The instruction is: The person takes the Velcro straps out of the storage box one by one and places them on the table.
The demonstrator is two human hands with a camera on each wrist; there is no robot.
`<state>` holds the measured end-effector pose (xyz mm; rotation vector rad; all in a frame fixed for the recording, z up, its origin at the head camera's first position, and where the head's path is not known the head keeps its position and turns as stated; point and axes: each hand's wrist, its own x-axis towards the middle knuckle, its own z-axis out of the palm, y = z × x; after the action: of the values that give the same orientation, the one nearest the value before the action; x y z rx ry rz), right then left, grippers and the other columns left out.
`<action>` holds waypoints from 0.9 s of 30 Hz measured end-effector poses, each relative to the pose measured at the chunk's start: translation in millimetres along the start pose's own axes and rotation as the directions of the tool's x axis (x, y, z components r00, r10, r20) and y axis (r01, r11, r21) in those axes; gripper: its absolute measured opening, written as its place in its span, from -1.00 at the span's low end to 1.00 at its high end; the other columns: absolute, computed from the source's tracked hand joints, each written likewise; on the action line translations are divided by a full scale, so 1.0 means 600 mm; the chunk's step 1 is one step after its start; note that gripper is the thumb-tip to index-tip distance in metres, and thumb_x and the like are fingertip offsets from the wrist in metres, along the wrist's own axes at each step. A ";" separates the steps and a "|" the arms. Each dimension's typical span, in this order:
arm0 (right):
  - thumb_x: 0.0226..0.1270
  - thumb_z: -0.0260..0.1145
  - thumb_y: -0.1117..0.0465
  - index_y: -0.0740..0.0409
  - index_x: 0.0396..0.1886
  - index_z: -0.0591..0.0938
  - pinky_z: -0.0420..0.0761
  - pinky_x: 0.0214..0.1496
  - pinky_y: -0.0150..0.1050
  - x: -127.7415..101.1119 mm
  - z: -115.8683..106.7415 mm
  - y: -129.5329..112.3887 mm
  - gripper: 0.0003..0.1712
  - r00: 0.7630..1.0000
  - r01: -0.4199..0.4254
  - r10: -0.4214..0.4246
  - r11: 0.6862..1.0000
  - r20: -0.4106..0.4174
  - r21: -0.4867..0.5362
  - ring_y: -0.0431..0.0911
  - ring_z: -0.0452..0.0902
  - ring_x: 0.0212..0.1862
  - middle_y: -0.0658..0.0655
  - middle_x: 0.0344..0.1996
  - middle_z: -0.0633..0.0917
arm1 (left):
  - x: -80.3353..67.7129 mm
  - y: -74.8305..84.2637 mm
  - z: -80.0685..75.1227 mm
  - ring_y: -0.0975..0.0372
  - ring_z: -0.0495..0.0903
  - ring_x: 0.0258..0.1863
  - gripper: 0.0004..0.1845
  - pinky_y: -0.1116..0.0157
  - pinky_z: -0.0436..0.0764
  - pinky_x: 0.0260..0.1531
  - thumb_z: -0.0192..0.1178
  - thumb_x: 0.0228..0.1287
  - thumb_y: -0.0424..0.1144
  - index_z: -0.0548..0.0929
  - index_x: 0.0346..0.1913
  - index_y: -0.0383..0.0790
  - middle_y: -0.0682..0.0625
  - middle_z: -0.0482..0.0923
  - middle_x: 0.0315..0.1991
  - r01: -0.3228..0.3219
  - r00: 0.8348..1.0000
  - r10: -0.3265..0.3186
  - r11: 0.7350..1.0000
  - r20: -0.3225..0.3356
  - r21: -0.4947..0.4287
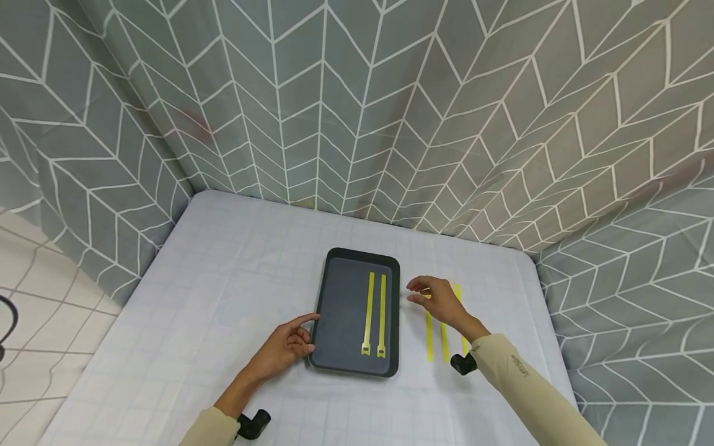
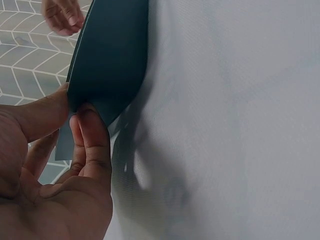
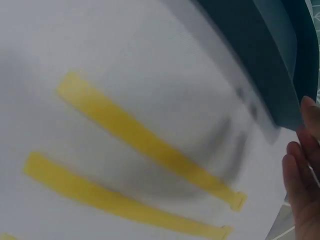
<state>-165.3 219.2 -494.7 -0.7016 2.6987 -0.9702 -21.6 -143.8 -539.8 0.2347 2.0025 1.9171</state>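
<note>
A dark grey rectangular tray (image 1: 340,310) lies on the table, holding two yellow slotted straps (image 1: 369,310) side by side in its right half. My left hand (image 1: 281,350) pinches the tray's lower left rim; the left wrist view shows the thumb over the edge and fingers against the outer wall (image 2: 115,55). Just right of the tray, my right hand (image 1: 440,300) hovers with fingers bent loosely and thumb apart, nothing visible between them. Beneath and beside it, three more yellow straps (image 1: 445,344) lie on the table, partly hidden by the hand; two straps (image 3: 145,142) show clearly in the right wrist view.
A white cloth covers the table (image 1: 251,260). Grey patterned curtains (image 1: 346,111) hang along its back and sides. Pale floor tiles (image 1: 44,322) show at the left, with a dark curved object (image 1: 8,319) at the frame's edge.
</note>
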 end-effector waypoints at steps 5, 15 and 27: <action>0.18 0.49 0.36 0.30 -0.05 0.67 0.65 0.08 -0.01 0.020 0.007 -0.023 -0.67 0.990 0.142 -0.140 0.989 0.034 -0.044 0.11 0.66 -0.01 0.20 -0.11 0.72 | 0.003 -0.005 0.000 0.37 0.41 -0.45 -0.31 0.49 0.45 -0.40 0.24 0.29 -0.55 0.28 0.47 -0.41 -0.20 0.40 -0.23 0.021 1.000 -0.021 1.000 -0.006 0.007; 0.22 0.48 0.29 0.22 -0.10 0.66 0.53 0.19 -0.02 0.054 0.036 -0.054 -0.73 0.917 0.334 -0.297 0.937 0.267 -0.105 0.04 0.58 0.07 0.10 -0.13 0.67 | 0.002 -0.009 0.000 0.35 0.42 -0.44 -0.31 0.47 0.47 -0.39 0.24 0.30 -0.54 0.28 0.47 -0.41 -0.23 0.41 -0.23 0.000 1.000 0.000 1.000 -0.006 -0.007; 0.26 0.48 0.21 0.14 0.05 0.65 0.49 0.30 -0.07 0.067 0.065 -0.067 -0.63 0.884 0.321 -0.240 0.936 0.400 -0.148 -0.03 0.53 0.18 0.06 0.05 0.65 | 0.002 -0.009 0.001 0.36 0.44 -0.43 -0.31 0.46 0.48 -0.36 0.23 0.30 -0.53 0.28 0.47 -0.41 -0.17 0.40 -0.24 0.011 1.000 -0.011 1.000 -0.010 0.015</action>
<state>-172.7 151.1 -499.4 -1.2150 2.4137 -0.5272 -21.9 -142.9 -545.1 0.2183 2.0216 1.9006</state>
